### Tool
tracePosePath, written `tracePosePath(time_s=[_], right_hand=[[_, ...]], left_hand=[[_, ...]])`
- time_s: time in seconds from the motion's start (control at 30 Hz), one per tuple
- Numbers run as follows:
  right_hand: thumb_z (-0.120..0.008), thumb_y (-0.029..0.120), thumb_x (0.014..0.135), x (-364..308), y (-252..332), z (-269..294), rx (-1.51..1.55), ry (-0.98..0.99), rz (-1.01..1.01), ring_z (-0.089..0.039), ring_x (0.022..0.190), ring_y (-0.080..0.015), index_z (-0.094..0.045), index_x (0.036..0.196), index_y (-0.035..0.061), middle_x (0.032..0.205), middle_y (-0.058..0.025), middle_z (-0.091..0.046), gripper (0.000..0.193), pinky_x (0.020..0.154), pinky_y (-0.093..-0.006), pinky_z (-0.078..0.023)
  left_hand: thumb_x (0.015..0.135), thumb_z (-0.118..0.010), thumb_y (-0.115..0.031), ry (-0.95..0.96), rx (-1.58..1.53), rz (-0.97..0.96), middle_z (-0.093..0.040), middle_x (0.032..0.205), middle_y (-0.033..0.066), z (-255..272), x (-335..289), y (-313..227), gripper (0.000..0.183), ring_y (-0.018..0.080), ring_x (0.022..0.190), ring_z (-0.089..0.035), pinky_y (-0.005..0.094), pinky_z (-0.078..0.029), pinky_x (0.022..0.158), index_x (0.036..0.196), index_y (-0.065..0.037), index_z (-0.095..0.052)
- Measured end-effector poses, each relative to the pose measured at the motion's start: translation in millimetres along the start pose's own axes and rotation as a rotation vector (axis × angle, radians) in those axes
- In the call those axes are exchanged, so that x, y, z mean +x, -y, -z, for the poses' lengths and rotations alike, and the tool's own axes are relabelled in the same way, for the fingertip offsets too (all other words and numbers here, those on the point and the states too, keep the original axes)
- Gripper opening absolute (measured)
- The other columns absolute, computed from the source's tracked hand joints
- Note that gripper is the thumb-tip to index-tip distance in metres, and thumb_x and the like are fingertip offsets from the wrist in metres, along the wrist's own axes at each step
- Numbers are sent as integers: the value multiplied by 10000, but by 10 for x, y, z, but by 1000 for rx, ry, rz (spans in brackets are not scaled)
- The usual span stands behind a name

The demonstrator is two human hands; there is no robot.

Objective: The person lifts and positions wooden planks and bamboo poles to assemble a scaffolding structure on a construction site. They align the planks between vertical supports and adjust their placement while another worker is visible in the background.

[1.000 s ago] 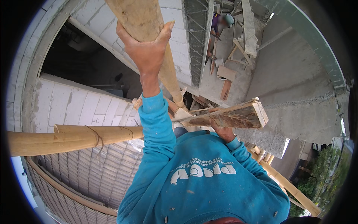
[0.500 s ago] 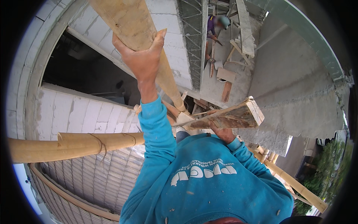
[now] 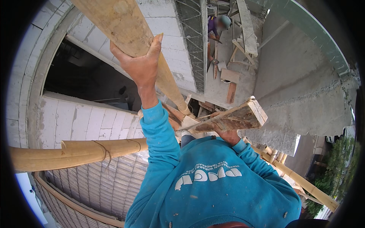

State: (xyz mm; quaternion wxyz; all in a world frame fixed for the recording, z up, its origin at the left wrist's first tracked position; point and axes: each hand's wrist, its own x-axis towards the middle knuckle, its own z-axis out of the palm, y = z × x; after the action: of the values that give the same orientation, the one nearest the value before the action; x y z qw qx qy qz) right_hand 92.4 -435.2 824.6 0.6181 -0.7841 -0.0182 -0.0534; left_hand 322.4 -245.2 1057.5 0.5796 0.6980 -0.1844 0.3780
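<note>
The left hand (image 3: 140,62) is raised high, fingers wrapped round the edge of a long wooden plank (image 3: 131,36) that slopes from the top left down toward the middle. Thumb and fingertips are seen clamped on the board's near edge, so the grip is firm. The right hand (image 3: 228,135) is held low, just above the blue sweatshirt (image 3: 213,182), closed under a second, shorter plank (image 3: 234,117); only the wrist and part of the palm are shown, fingers hidden by the wood. That short plank is pointed to the right, its cut end seen approx. level w/ the grey concrete wall (image 3: 304,87). The two boards are met near the centre, just above the chest.

To the left, a thick bamboo pole (image 3: 72,154) is laid horizontally, wire tied round it. Behind it, a white block wall (image 3: 91,121) is seen, w/ a dark opening above. A second bamboo pole (image 3: 304,184) is run down to the right. Far below, another person (image 3: 218,24) in a helmet is seen among scattered timber.
</note>
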Motion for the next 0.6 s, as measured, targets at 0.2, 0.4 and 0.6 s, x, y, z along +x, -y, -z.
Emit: tracePosePath(time_s=[0.2,0.4,0.6], right_hand=[[-718,119,895,-9,-50,-13,61,-7,-20,-585,1044,-207,-591,1205,35,1143,-94,-620,345,943,-346,-481],[-711,154,911,12,9,34,-93,27,6,-594,1052,-219,-595,1214,31,1142,-98,-626,347,944,-353,-482],[-729,163,898,26,47,51,-30,39,4,-603,1077,-223,-597,1216,21,1173,-110,-632,372,964,-365,-480]], left_hand=[[737,-887,-104,-2,-2,-9,-501,1243,216,-10,-4,15,967,260,1086,-637,335,-578,881,1431,56,-232],[725,-896,-106,-23,5,31,-526,1226,219,-4,-22,-49,952,245,1047,-646,338,-575,862,1420,53,-265],[712,-897,-101,-23,-46,90,-579,1188,198,-10,-24,-91,938,237,1047,-648,336,-574,852,1414,48,-292]])
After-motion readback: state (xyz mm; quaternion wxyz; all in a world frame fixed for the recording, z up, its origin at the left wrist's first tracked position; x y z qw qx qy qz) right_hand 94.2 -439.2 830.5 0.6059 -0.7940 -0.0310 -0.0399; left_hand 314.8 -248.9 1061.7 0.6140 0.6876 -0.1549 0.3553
